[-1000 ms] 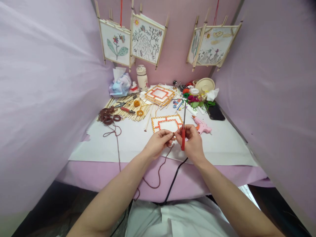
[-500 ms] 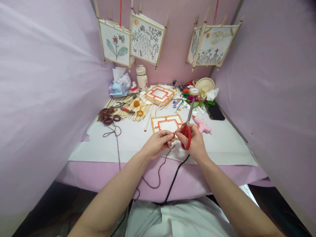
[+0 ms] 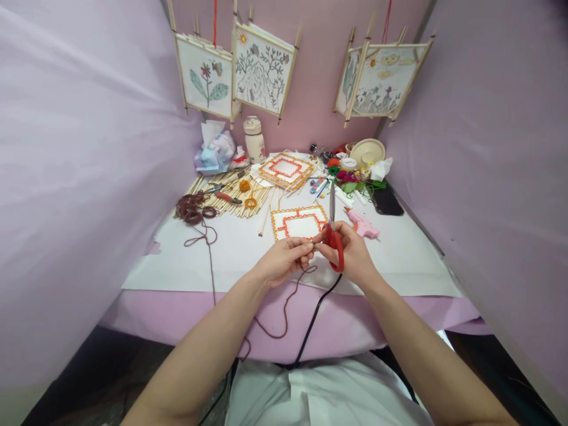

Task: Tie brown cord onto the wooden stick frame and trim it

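Since the earlier frame the red-handled scissors [image 3: 333,242] have swung from leaning toward 1 o'clock back to nearly upright, blades pointing at 12 o'clock, and both hands have drawn closer together. From the head view, the right hand [image 3: 352,251] grips the scissors by the handles, its fingers [image 3: 345,236] curled tightly around them; the blades look closed, though they are thin and hard to read at this size. The left hand [image 3: 284,260] sits just beside it at 9 o'clock, its thumb and fingers [image 3: 304,245] pinched narrowly on what seems to be brown cord [image 3: 287,312], which drops past the table edge at 6 o'clock. A black cable [image 3: 320,312] runs nearby. Directly beyond the hands at 12 o'clock lies an orange-trimmed stick frame [image 3: 298,223], with a pink glue gun [image 3: 362,226] at 2 o'clock and a coil of the brown cord [image 3: 191,208] at 10 o'clock, beside a bundle of bamboo sticks [image 3: 235,202].
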The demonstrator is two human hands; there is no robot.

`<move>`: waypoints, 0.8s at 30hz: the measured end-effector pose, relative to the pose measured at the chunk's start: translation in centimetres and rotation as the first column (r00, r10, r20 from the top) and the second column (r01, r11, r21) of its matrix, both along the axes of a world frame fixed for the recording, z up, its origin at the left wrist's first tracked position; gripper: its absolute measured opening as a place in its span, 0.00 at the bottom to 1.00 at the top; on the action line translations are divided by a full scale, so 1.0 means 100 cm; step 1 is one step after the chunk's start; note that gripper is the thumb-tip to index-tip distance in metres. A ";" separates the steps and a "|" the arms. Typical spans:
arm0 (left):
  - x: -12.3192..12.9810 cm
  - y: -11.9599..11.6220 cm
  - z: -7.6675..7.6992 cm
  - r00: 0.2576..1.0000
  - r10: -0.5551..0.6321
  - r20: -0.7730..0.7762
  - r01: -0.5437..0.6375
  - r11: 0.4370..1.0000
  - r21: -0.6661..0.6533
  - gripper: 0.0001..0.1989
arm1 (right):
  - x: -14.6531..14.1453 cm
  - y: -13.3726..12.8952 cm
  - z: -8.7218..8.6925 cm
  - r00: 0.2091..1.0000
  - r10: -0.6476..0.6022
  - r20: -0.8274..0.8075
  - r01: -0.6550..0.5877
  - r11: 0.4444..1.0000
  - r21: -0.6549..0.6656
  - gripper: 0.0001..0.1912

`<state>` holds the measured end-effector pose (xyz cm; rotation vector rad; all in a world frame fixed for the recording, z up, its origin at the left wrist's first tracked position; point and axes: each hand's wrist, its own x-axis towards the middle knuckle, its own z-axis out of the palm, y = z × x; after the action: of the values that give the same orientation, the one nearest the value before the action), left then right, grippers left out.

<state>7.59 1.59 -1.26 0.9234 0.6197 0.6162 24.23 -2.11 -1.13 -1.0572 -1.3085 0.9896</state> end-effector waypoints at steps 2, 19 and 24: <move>0.000 0.000 0.000 1.000 -0.002 -0.005 0.002 1.000 0.003 0.14 | 0.000 0.000 -0.001 1.000 -0.008 0.010 0.008 1.000 0.006 0.19; -0.002 -0.002 0.007 0.855 0.425 -0.297 -0.013 0.589 0.808 0.05 | -0.003 0.002 0.010 0.992 -0.054 0.112 0.055 0.999 -0.001 0.14; -0.002 -0.001 0.008 0.858 0.391 -0.333 -0.021 0.674 0.738 0.06 | -0.005 0.005 0.012 0.994 -0.084 0.069 0.084 0.996 -0.005 0.15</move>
<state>7.40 1.45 -0.48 1.8044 0.9620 0.8844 23.73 -1.62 0.03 -1.1514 -1.3059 0.9028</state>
